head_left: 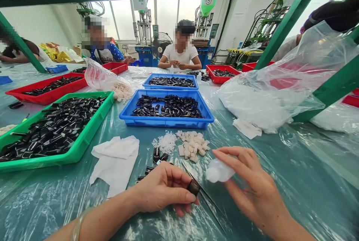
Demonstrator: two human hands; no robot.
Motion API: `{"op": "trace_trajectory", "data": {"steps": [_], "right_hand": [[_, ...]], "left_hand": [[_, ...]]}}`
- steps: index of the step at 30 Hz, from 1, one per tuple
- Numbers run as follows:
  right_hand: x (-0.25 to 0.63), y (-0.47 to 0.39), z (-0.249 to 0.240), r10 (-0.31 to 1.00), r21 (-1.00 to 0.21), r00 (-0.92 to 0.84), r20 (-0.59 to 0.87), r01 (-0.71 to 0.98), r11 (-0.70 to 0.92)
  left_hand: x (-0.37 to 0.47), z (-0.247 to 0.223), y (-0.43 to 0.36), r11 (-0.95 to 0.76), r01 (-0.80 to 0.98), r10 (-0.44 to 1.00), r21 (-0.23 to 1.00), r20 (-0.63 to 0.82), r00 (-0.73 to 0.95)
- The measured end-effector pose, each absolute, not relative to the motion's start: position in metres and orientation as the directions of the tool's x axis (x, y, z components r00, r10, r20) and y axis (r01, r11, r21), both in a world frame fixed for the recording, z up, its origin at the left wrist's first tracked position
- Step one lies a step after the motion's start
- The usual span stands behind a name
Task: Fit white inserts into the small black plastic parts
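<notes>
Left hand [165, 188] grips a black part [193, 187] between thumb and fingers above the counter [294, 170], apparently keeping one side exposed. Right hand [254, 187] pinches a white wad [219, 170], well controlled. Tweezers [207, 200] lie near, presumably for reach.

Both hands [165, 188] [252, 187] pinch, held near each other.

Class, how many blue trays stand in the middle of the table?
2: the near tray and the far tray directly behind it, both holding black parts.
</notes>
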State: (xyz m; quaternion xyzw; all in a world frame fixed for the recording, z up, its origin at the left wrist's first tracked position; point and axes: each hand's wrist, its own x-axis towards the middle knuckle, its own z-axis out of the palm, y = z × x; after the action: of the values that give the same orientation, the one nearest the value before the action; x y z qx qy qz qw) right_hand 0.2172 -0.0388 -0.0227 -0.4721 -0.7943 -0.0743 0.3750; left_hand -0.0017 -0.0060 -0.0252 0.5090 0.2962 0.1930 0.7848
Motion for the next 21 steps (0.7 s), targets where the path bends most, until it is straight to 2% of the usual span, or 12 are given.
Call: {"op": "trace_trajectory", "data": {"steps": [6, 21], "right_hand": [[0.2138, -0.0412, -0.0228, 0.626, -0.079, -0.364, 0.69, 0.821, 0.565], [0.2097, -0.0441, -0.0178, 0.561, 0.073, -0.437, 0.703, 0.829, 0.554]], "left_hand": [[-0.0026, -0.0264, -0.0064, 0.399, 0.06, 0.573, 0.915, -0.299, 0.763], [-0.0027, -0.0257, -0.0089, 0.434, 0.118, 0.547, 0.893, -0.365, 0.753]]}}
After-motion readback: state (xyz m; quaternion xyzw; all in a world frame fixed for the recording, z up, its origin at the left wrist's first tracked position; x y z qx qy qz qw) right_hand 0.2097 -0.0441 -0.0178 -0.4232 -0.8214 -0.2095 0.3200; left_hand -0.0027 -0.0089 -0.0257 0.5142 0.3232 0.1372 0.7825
